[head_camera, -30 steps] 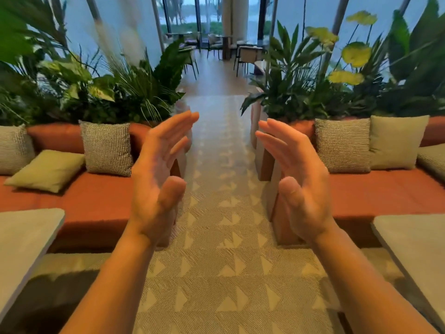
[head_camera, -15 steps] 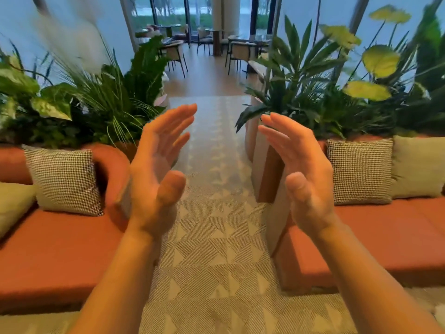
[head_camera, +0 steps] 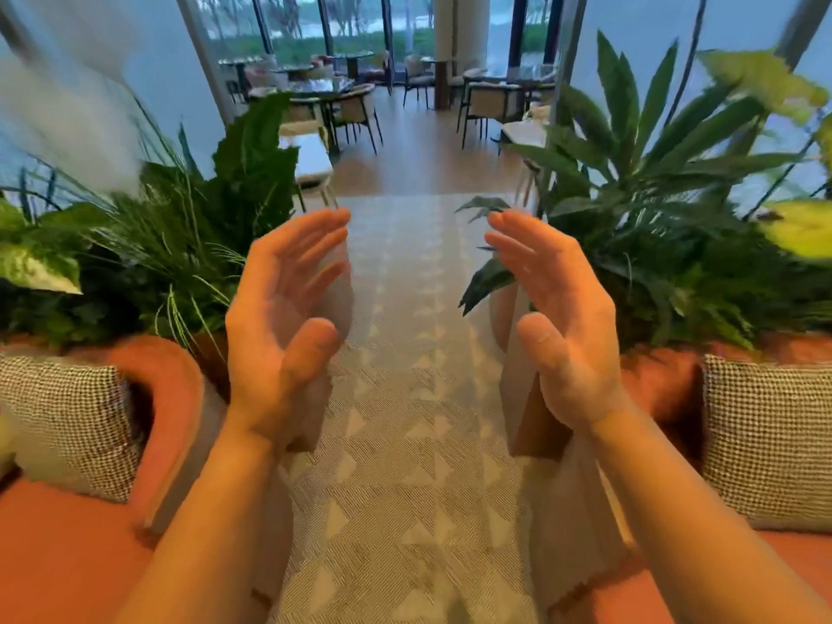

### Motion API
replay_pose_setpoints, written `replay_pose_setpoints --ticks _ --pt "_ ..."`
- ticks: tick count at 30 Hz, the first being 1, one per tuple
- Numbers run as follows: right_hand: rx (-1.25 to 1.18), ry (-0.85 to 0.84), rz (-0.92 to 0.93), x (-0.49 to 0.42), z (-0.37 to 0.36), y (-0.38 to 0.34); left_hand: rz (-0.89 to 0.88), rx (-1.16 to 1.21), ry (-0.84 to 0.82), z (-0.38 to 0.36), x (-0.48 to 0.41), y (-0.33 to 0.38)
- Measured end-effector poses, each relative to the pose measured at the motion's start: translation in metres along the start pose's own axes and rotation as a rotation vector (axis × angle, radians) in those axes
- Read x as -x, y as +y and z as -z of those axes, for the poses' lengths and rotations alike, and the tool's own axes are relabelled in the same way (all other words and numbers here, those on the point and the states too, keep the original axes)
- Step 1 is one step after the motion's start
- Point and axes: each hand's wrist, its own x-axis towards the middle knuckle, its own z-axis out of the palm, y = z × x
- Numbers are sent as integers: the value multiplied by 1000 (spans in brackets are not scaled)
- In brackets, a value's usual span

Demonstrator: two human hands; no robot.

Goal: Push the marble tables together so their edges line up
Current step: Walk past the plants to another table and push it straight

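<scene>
Since 1 second ago the 2 marble counters have left my view, so with left hand (head_camera: 279, 326) and right hand (head_camera: 560, 322) raised, fingers (head_camera: 315, 229) straight and holding nothing, I judge I should find a counter edge first, then push flat-palmed.

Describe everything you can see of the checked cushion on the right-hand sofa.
The checked cushion is squarish and plump, in a fine dark-and-cream woven check. It stands upright on the seat of the orange sofa, leaning against its backrest. Its right side runs out of the picture.
</scene>
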Motion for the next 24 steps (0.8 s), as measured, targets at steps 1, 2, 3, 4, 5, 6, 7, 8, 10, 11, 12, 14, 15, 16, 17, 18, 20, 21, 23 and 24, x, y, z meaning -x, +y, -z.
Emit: replay_pose_setpoints --ticks 1,2,3,4,5,6,7,8,10,11,12,14,15,16,17,18,20,21,23,24 --pt "-4 -14 -1 -20 3 17 4 -14 20 0 -16 -13" --pt "-10 -22 2 -39 4 34 5 -26 37 0 -31 -27" --pt "-18 -24 7 -56 5 50 3 -40 52 1 -45 -40" --pt "-26 -26 8 -73 4 68 5 -53 66 3 -58 -55" --pt "-36 -34 4 -88 3 86 13 -62 78 6 -71 -69" --pt "-50 -48 5 -106 0 107 13 -64 86 9 -86 -89" --pt "-60 -58 6 -117 -2 122 14 -63 87 11 -96 -101" --pt "-64 -66 4 -130 -6 139 17 -65 89 13 -107 -117" --pt "-60 -72 12 -161 -12 179 15 -77 99 20 -133 -156" --pt "-57 -76 23 -176 -16 199 5 -77 99 24 -147 -177" --pt "-53 -83 34 -195 -21 220 -6 -76 104 26 -164 -200" --pt "-45 -98 27 -224 -30 253 -6 -82 114 32 -194 -236" --pt "-50 -108 22 -253 -36 280 -7 -78 122 41 -221 -265" --pt "-50 -118 18 -268 -40 292 -10 -83 120 44 -235 -279" --pt "-31 -121 20 -284 -45 305 -16 -94 118 47 -251 -294" --pt "-19 -118 21 -302 -48 321 -7 -91 116 53 -271 -313" --pt "-18 -104 38 -338 -54 354 -13 -71 101 63 -312 -347" --pt "-9 -102 35 -357 -57 373 -2 -64 92 66 -334 -366" --pt "31 -102 44 -382 -60 401 8 -37 77 67 -363 -397" --pt "42 -97 46 -396 -59 419 18 -21 74 67 -378 -415"
